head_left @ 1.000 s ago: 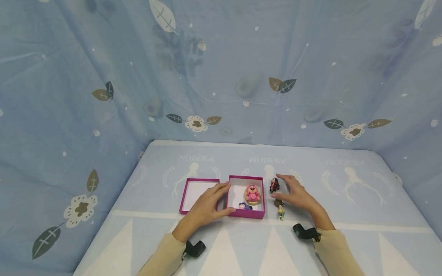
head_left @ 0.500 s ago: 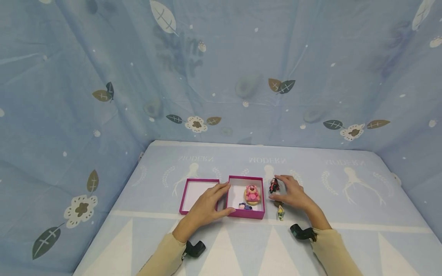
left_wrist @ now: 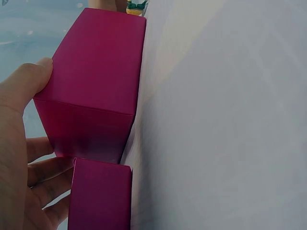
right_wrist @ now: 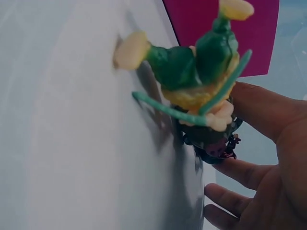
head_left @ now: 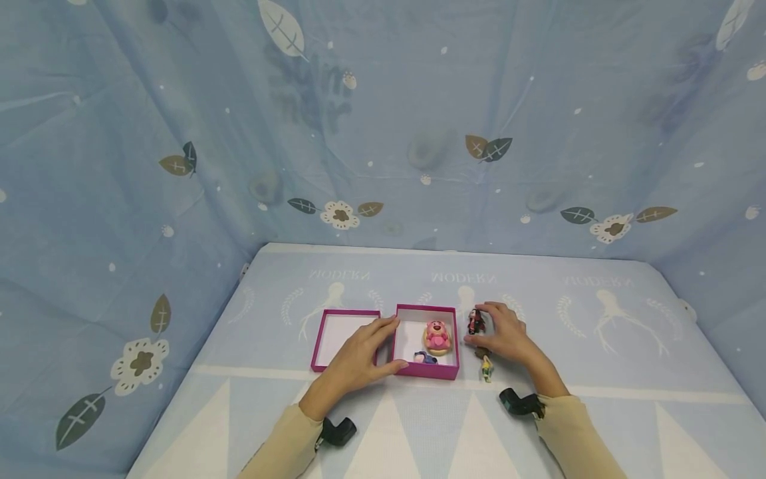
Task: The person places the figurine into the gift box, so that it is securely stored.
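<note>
The dark red-and-black figurine (head_left: 475, 322) lay right of centre in the lower half of the head view, between the thumb and forefinger of the right hand (head_left: 507, 338); whether they pressed on it or only bracketed it, I could not tell. A sound hold there would likely have taken the solid body, with light, even pressure from both sides. Just below it in the frame lay the green-and-yellow figurine (head_left: 487, 370), close enough to the thumb to be knocked by a careless movement. Left of both stood the open box (head_left: 426, 372), with a pink bear (head_left: 437, 338) and a small blue figure (head_left: 426, 358) inside. The left hand (head_left: 354, 358) gripped its left side, best kept steady and gentle, with the lid (head_left: 336, 332) just beside, left of lower centre
</note>
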A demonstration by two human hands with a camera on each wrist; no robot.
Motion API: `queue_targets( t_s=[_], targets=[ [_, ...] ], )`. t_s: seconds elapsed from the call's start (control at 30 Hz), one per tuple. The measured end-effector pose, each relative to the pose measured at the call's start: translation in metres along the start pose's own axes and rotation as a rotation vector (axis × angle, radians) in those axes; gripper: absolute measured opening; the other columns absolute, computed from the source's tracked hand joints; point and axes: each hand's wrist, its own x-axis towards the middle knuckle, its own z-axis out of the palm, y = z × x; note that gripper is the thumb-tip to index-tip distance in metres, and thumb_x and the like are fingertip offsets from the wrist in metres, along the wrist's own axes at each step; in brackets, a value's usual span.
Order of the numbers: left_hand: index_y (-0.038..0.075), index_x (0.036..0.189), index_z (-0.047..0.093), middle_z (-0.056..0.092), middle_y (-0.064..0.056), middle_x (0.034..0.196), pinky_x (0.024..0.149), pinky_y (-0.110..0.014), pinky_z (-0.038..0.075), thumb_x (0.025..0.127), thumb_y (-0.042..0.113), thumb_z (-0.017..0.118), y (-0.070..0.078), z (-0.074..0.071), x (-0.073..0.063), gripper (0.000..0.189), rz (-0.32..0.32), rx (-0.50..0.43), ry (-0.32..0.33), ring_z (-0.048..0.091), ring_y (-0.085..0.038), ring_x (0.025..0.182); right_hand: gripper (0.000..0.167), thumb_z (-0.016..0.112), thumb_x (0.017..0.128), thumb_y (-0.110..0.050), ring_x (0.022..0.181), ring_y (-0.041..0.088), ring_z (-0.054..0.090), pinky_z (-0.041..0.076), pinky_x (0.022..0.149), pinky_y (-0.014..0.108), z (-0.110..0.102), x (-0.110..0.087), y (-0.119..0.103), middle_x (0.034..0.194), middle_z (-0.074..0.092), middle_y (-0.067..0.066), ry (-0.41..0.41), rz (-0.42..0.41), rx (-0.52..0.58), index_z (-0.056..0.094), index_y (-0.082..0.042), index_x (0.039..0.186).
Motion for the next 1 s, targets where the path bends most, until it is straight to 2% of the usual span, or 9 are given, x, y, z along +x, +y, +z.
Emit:
queue_targets(
  t_s=[0.33,0.6,0.83,1.0],
  targets=[
    [0.012,0.146,0.047,0.049,-0.004,0.148,0.109,-0.047,0.042,0.083,0.054,0.071,-0.0007,0.0008,0.0000,0.080,-0.013,-0.006,-0.011,0.048,-0.027,0.134,0.069,0.081,0.078,-0.035,0.131,0.051,0.033,0.026,0.097,0.066,0.0000,0.0000,-0.0035,0.144,0.038,0.027,0.009,0.015,0.011,0.053,-0.001,0.132],
    [0.012,0.146,0.047,0.049,-0.004,0.148,0.109,-0.048,0.042,0.083,0.056,0.070,-0.0012,0.0017,-0.0002,0.080,-0.020,-0.008,-0.017,0.049,-0.027,0.134,0.073,0.081,0.078,-0.038,0.132,0.051,0.034,0.026,0.098,0.066,0.0004,0.0004,0.0008,0.146,0.038,0.027,0.005,0.004,0.003,0.052,-0.003,0.135],
    [0.013,0.146,0.047,0.049,-0.003,0.149,0.109,-0.047,0.042,0.083,0.055,0.070,-0.0009,0.0011,-0.0005,0.080,-0.022,-0.012,-0.015,0.049,-0.027,0.134,0.070,0.082,0.077,-0.038,0.132,0.052,0.034,0.027,0.098,0.067,-0.0005,0.0016,0.0037,0.145,0.040,0.028,0.005,-0.022,0.006,0.056,-0.002,0.130],
    [0.012,0.146,0.048,0.049,-0.003,0.148,0.109,-0.047,0.042,0.083,0.055,0.071,-0.0007,0.0010,-0.0001,0.079,-0.011,-0.015,-0.006,0.049,-0.027,0.134,0.070,0.083,0.075,-0.040,0.132,0.051,0.035,0.026,0.100,0.069,-0.0037,0.0022,0.0037,0.143,0.041,0.029,-0.005,-0.011,0.023,0.057,-0.005,0.129]
  ],
)
